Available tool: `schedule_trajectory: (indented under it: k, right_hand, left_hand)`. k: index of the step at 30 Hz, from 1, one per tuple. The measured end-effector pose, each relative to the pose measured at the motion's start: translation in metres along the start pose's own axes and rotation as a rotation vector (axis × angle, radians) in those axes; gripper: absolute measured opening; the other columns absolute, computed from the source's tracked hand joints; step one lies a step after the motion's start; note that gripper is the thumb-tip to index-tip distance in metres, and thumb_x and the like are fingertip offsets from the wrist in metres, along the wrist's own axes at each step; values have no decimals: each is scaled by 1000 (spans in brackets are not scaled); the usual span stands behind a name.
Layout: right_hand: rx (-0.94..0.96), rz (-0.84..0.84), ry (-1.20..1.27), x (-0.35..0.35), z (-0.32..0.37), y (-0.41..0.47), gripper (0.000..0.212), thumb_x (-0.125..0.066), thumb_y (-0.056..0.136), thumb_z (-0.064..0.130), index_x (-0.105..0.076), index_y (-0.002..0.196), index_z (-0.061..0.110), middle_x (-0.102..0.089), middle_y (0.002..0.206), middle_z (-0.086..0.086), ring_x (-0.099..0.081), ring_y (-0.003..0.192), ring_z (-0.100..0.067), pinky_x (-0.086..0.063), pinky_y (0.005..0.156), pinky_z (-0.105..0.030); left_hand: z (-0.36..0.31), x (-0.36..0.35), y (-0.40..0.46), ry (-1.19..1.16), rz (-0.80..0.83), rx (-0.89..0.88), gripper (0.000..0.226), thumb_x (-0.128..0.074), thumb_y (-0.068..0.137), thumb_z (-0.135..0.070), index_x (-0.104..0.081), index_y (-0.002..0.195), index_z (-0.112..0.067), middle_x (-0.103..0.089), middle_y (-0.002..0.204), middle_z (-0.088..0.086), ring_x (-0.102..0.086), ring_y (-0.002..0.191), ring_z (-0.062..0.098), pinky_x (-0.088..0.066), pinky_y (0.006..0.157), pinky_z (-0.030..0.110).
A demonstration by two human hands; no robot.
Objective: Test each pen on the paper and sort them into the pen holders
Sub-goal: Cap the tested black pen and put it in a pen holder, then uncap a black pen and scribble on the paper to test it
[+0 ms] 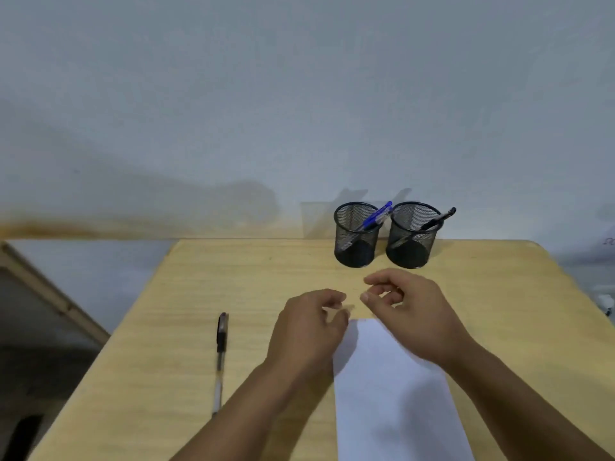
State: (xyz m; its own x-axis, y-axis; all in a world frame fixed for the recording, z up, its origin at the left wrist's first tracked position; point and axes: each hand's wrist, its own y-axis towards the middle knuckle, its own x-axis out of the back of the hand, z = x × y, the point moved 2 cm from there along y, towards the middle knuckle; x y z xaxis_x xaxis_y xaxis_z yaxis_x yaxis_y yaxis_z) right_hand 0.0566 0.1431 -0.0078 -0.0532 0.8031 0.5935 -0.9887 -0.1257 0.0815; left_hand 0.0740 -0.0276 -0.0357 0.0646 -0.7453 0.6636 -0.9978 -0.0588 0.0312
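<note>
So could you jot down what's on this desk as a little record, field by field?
surface: wooden table
paper: white sheet lying flat near the person
left holder: black mesh cup holding blue pens
right holder: black mesh cup holding a black pen
loose pen: black pen lying on the table, left of the paper
left hand: loosely curled, holding nothing, at the paper's far left corner
right hand: loosely curled, holding nothing, above the paper's far edge
</note>
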Motion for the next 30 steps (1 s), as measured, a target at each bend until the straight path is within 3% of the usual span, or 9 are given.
schedule_trajectory:
  k: [2, 5, 9, 12, 15, 19, 21, 26, 30]
  right_hand:
    - [3, 96, -5, -29, 12, -7, 15, -69, 87, 31, -69, 102, 32, -69, 89, 16, -65, 79, -3, -55, 70, -22]
    - [39, 207, -6, -72, 30, -15, 15, -67, 87, 27, -73, 100, 28, -70, 87, 16, -65, 77, 1, -54, 71, -18]
    - [50, 287, -52, -125, 51, -22, 13, -66, 84, 35, -73, 94, 32, -67, 78, 18, -64, 73, 0, -54, 70, -19]
    - [45, 326, -121, -157, 68, -28, 18, -67, 78, 47, -69, 92, 35, -67, 78, 16, -64, 76, -4, -56, 76, -30]
    - [79, 328, -193, -179, 86, -32, 27, -69, 77, 53, -66, 92, 31, -66, 85, 12, -63, 80, -8, -54, 71, -31]
    - [117, 340, -272, -193, 98, -32, 26, -72, 78, 44, -63, 99, 30, -65, 91, 11, -64, 86, -14, -53, 74, -34]
    - [108, 351, -262, -191, 96, -32, 26, -70, 79, 34, -63, 104, 33, -68, 96, 10, -65, 86, -13, -55, 76, -33]
    - [107, 384, -200, -155, 79, -35, 26, -59, 78, 24, -60, 101, 37, -63, 83, 15, -60, 73, -5, -54, 68, -29]
    - [204, 390, -310, -116, 65, -41, 20, -57, 81, 24, -61, 96, 36, -57, 82, 20, -53, 74, -1, -38, 58, -14]
  left_hand:
    - [18, 21, -7, 72, 0, -28, 29, -56, 93, -29, -67, 119, -34, -67, 112, -21, -61, 95, -2, -48, 83, 20]
    - [48, 52, -11, 247, 4, -82, 35, -51, 94, -17, -66, 122, -32, -65, 121, -18, -56, 112, 5, -36, 88, 14]
    - [90, 91, -10, 465, 27, -137, 53, -55, 85, -5, -59, 130, -33, -59, 132, -14, -50, 118, 17, -43, 95, 31]
    - [115, 112, -10, 642, 135, -141, 71, -65, 80, -15, -43, 143, -36, -42, 148, -16, -36, 126, 18, -39, 99, 34]
    - [135, 124, -10, 668, 180, -158, 68, -66, 80, -24, -43, 142, -39, -37, 151, -17, -34, 126, 19, -38, 94, 33]
    - [152, 129, -14, 566, 127, -220, 46, -43, 89, -27, -57, 130, -39, -53, 140, -16, -40, 112, 15, -40, 88, 31]
    - [157, 130, -19, 505, 93, -242, 51, -29, 87, -38, -62, 125, -36, -59, 132, -16, -41, 108, 13, -42, 88, 33]
    - [150, 133, -39, 443, 39, -299, 33, -41, 94, -48, -65, 115, -41, -58, 107, -23, -45, 100, 5, -44, 85, 29]
    - [127, 116, -52, 359, 57, -368, 32, -37, 96, -51, -64, 114, -42, -51, 96, -24, -46, 92, 1, -41, 79, 24]
